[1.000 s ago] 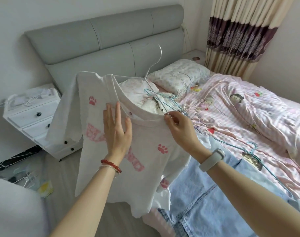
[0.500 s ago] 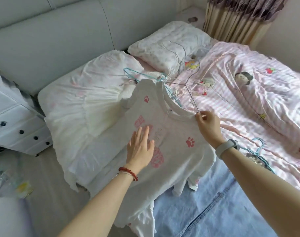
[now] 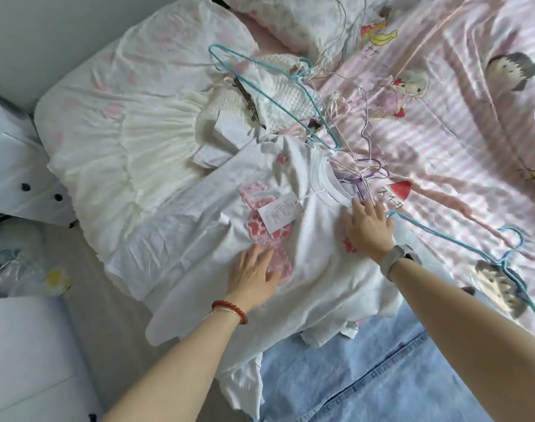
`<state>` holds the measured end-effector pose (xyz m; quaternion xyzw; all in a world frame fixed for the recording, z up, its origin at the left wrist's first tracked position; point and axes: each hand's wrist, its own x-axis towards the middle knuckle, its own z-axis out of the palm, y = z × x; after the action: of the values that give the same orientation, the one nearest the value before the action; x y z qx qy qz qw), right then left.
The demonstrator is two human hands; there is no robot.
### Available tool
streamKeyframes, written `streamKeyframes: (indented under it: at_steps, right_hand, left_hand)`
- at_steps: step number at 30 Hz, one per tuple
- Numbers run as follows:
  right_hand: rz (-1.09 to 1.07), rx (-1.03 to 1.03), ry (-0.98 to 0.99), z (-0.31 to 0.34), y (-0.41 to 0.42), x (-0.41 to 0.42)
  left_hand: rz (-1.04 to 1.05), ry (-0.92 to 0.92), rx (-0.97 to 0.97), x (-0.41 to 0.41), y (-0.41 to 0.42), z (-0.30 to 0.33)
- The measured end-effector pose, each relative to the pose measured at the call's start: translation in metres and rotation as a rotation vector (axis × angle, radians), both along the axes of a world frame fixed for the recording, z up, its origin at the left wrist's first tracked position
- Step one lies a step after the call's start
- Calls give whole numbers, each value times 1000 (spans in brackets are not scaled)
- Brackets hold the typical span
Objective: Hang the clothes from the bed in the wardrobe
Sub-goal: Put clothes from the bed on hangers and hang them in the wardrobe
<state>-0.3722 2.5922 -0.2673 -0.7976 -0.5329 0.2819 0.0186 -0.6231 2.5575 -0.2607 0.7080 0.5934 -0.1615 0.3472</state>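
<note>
Bed (image 3: 461, 153) under a pink striped cover, strewn across its near-left corner with clothes and wire hangers. White T-shirt (image 3: 199, 226) with pink paw prints spread flat at the near-left edge, hem spilling over the side toward the floor, lying partly on a cream pleated dress (image 3: 129, 147) and overlapping denim (image 3: 366, 385) at the near edge. No wardrobe in view.

Left hand (image 3: 254, 274) laid flat on the shirt front, fingers straight, holding nothing. Right hand (image 3: 368, 225) pressed at the collar, fingers extended toward a pale lilac hanger (image 3: 362, 181) poking out of the neck; cannot tell whether anything is pinched under the fingertips.

Tangle of hangers (image 3: 330, 95) just beyond the collar, toward the middle of the bed: likely to snag. Pulling the lilac one up could drag its neighbours along, or hook the teal hanger (image 3: 272, 99) lying across the dress. Loose paper tag (image 3: 278, 216) on its string across the chest could catch on the wire too. Shirt probably not seated on the hanger shoulders yet; lifting now risks one side sliding off. Another teal hanger (image 3: 461, 242) touching the right wrist, easily knocked. Overhanging hem may slip off the edge.
</note>
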Motion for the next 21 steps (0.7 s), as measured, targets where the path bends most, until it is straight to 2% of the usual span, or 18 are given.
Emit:
streamKeyframes:
  at_steps: [4, 12, 17, 21]
  right_hand:
    - [84, 74, -44, 23, -2, -33]
    - [369, 406, 98, 112, -48, -139]
    - [537, 516, 267, 157, -127, -224]
    - [813, 500, 375, 175, -219, -296]
  left_hand:
    - [35, 64, 197, -15, 2, 25]
    - [241, 172, 585, -100, -52, 115]
    - [495, 110, 756, -157, -164, 167]
    - [664, 138, 774, -196, -295, 183]
